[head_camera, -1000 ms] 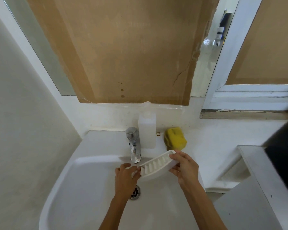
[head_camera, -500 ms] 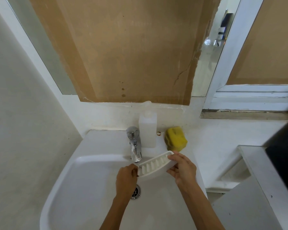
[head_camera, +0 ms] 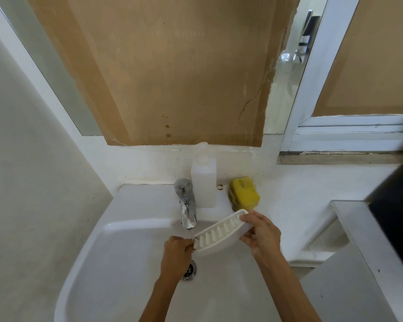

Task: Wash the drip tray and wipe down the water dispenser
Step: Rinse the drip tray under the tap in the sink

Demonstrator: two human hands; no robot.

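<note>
Tray under the tap

The white slotted tray [head_camera: 221, 235] is tilted in my two grips over the sink [head_camera: 130, 252], its low left end under the tap's [head_camera: 186, 210] thin stream, its right end raised, ribbed top facing me.

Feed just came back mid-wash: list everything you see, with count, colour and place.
white ribbed plastic drip tray: one, white, tilted over the basin under the tap
chrome tap: one, silver, back rim, water running
white ceramic sink: one, white, centre
metal drain: one, silver, basin bottom
white plastic bottle: one, white, right of tap
yellow sponge: one, yellow, right of bottle
brown cardboard sheet: one, brown, covering mirror
left hand: grips tray's lower end
right hand: grips tray's upper end
</note>
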